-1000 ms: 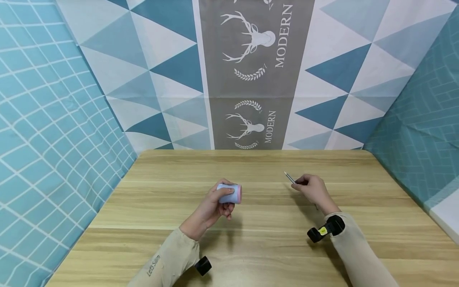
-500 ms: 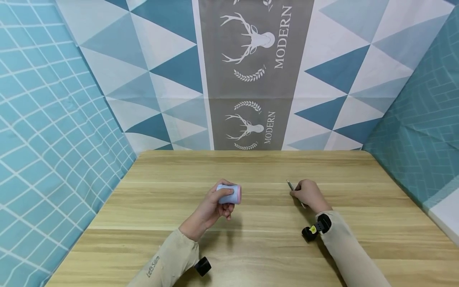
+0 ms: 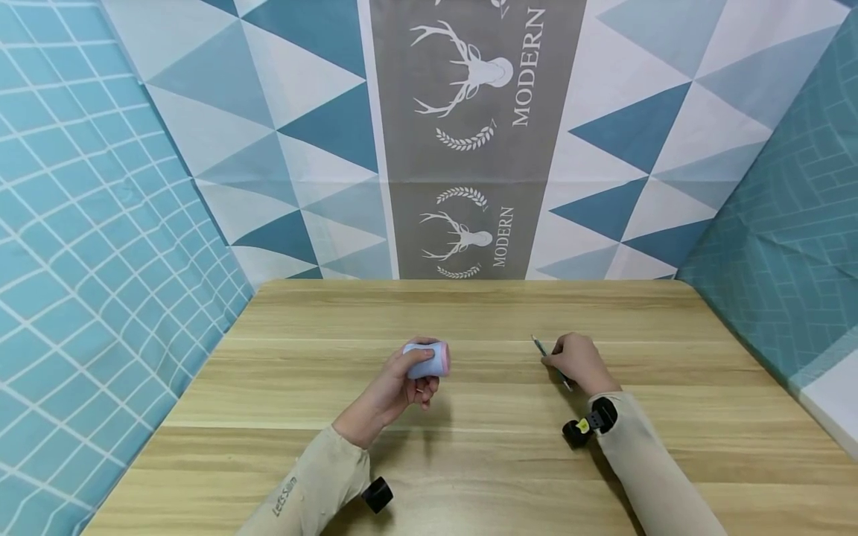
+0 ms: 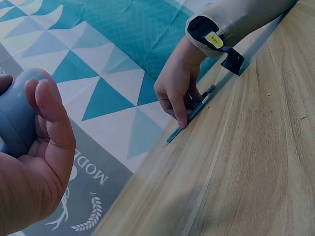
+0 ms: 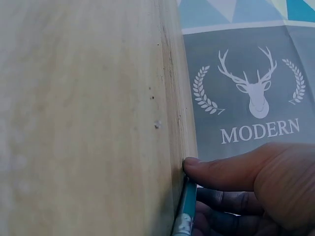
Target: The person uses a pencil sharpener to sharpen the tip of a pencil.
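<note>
Head view overhead; wrist views close.

Two hands (image 3: 395, 387) (image 3: 579, 361), one blue-pink cylinder (image 3: 427, 360), one pencil (image 3: 548, 359), one table (image 3: 469, 447).

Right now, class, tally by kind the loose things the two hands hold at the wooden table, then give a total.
Blue and pink cylinder, gripped in the left hand: 1
Teal pencil, held on the table by the right hand: 1
Total: 2
</note>
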A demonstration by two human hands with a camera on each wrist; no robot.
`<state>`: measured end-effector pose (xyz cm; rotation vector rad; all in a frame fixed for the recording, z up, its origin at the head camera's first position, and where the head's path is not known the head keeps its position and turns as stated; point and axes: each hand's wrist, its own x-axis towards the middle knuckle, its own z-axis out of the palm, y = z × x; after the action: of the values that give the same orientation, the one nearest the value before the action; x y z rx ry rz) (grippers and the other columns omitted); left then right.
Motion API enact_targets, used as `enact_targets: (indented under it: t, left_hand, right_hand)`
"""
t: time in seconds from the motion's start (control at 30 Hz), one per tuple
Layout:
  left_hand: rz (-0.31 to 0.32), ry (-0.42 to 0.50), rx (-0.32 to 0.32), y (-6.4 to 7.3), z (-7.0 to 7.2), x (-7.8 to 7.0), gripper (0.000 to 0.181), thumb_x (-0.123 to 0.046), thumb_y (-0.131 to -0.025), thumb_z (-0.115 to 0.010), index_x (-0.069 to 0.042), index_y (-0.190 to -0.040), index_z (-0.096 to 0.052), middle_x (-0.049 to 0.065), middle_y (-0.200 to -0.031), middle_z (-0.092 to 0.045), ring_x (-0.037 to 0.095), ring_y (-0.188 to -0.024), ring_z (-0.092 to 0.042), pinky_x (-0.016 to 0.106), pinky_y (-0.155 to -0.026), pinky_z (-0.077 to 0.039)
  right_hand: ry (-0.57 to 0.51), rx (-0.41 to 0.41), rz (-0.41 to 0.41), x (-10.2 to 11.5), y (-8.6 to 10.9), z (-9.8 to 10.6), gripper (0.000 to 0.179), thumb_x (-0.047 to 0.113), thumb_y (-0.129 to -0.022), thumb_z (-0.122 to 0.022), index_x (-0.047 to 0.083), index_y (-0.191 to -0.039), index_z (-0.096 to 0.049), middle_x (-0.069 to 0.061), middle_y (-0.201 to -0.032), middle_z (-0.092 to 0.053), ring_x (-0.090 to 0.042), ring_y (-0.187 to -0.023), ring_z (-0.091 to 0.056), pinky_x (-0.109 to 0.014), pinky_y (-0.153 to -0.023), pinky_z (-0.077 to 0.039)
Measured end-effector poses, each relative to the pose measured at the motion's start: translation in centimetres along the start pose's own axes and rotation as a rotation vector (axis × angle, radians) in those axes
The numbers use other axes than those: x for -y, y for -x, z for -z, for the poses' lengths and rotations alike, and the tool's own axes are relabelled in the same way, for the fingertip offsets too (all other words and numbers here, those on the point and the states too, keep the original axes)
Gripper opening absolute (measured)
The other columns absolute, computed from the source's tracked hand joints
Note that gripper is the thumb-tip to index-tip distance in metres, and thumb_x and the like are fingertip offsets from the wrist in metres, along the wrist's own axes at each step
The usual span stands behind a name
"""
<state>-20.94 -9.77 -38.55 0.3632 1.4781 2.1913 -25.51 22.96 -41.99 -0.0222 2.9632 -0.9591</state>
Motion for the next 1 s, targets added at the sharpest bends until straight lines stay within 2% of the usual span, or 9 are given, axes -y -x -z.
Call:
enact_targets:
  t: [0.13, 0.3, 0.4, 0.47, 0.53, 0.63, 0.77, 0.9, 1.0]
  left_hand:
    - [0.004, 0.007, -0.016, 0.0, 0.1, 0.0, 0.034, -0.023, -0.095, -0.050, -0.009, -0.125, -0.042, -0.001, -0.064, -0.061, 0.005, -0.049, -0.051, 0.021, -0.045, -0.043]
    - [0.006, 0.010, -0.045, -0.1, 0.2, -0.1, 0.042, -0.025, -0.095, -0.050, -0.007, -0.133, -0.043, 0.002, -0.069, -0.061, 0.005, -0.052, -0.046, 0.019, -0.045, -0.033]
    - [0.003, 0.031, -0.078, -0.1, 0.4, -0.2, 0.036, -0.028, -0.096, -0.048, -0.008, -0.126, -0.052, 0.003, -0.074, -0.061, 0.005, -0.055, -0.045, 0.017, -0.047, -0.031]
    - [-0.004, 0.054, -0.094, -0.1, 0.5, -0.4, 0.029, -0.029, -0.096, -0.047, -0.011, -0.116, -0.058, 0.003, -0.076, -0.061, 0.005, -0.057, -0.044, 0.016, -0.048, -0.031]
    - [-0.013, 0.078, -0.098, 0.0, 0.6, -0.6, 0.025, -0.029, -0.096, -0.045, -0.013, -0.108, -0.060, 0.002, -0.078, -0.062, 0.006, -0.058, -0.044, 0.016, -0.049, -0.032]
    - [-0.036, 0.134, -0.079, 0.1, 0.7, -0.9, 0.023, -0.025, -0.095, -0.043, -0.012, -0.105, -0.060, 0.004, -0.082, -0.064, 0.008, -0.062, -0.044, 0.017, -0.052, -0.034]
    - [-0.035, 0.166, -0.055, 0.1, 1.2, -1.3, 0.023, -0.016, -0.094, -0.045, -0.007, -0.111, -0.057, 0.007, -0.097, -0.064, 0.013, -0.076, -0.052, 0.022, -0.066, -0.044]
    - [-0.028, 0.133, -0.041, 0.0, 1.7, -1.5, 0.038, -0.006, -0.095, -0.049, 0.001, -0.133, -0.050, 0.008, -0.112, -0.060, 0.019, -0.099, -0.062, 0.027, -0.082, -0.053]
    - [-0.029, 0.128, 0.002, -0.1, 1.9, -1.4, 0.046, -0.006, -0.100, -0.049, 0.005, -0.144, -0.039, 0.007, -0.118, -0.060, 0.022, -0.111, -0.064, 0.034, -0.094, -0.053]
  right_hand:
    - [0.006, 0.014, -0.001, 0.1, 0.0, 0.0, 0.019, 0.014, -0.089, -0.073, -0.003, -0.084, -0.066, -0.008, -0.068, -0.062, -0.015, -0.047, -0.051, -0.029, -0.045, -0.047]
    - [0.005, 0.043, -0.013, 0.0, 0.0, 0.1, 0.022, 0.018, -0.089, -0.073, -0.003, -0.088, -0.065, -0.009, -0.069, -0.061, -0.016, -0.047, -0.051, -0.030, -0.045, -0.047]
    - [-0.002, 0.059, -0.017, 0.0, 0.1, 0.4, 0.027, 0.020, -0.090, -0.072, -0.006, -0.094, -0.065, -0.010, -0.071, -0.062, -0.017, -0.049, -0.052, -0.031, -0.046, -0.048]
    - [0.009, 0.055, 0.001, 0.1, 0.2, 0.8, 0.030, 0.022, -0.091, -0.071, -0.007, -0.097, -0.066, -0.009, -0.074, -0.062, -0.017, -0.054, -0.054, -0.031, -0.048, -0.048]
    - [-0.008, 0.058, 0.009, 0.2, 0.4, 1.3, 0.031, 0.023, -0.092, -0.070, -0.007, -0.100, -0.065, -0.011, -0.075, -0.063, -0.020, -0.058, -0.055, -0.032, -0.051, -0.048]
    - [-0.038, 0.053, 0.025, 0.6, 0.8, 2.3, 0.031, 0.023, -0.094, -0.067, -0.007, -0.102, -0.065, -0.013, -0.079, -0.063, -0.022, -0.060, -0.056, -0.033, -0.052, -0.048]
    - [-0.069, 0.053, 0.053, 1.2, 1.3, 3.5, 0.034, 0.025, -0.095, -0.066, -0.006, -0.107, -0.065, -0.016, -0.081, -0.063, -0.026, -0.061, -0.058, -0.033, -0.051, -0.048]
    - [-0.088, 0.056, 0.106, 1.8, 1.9, 4.8, 0.037, 0.027, -0.095, -0.066, -0.007, -0.110, -0.065, -0.017, -0.080, -0.065, -0.029, -0.063, -0.060, -0.035, -0.054, -0.051]
    - [-0.113, 0.057, 0.131, 2.3, 2.2, 5.6, 0.037, 0.027, -0.095, -0.066, -0.006, -0.111, -0.065, -0.015, -0.081, -0.066, -0.030, -0.066, -0.061, -0.039, -0.057, -0.053]
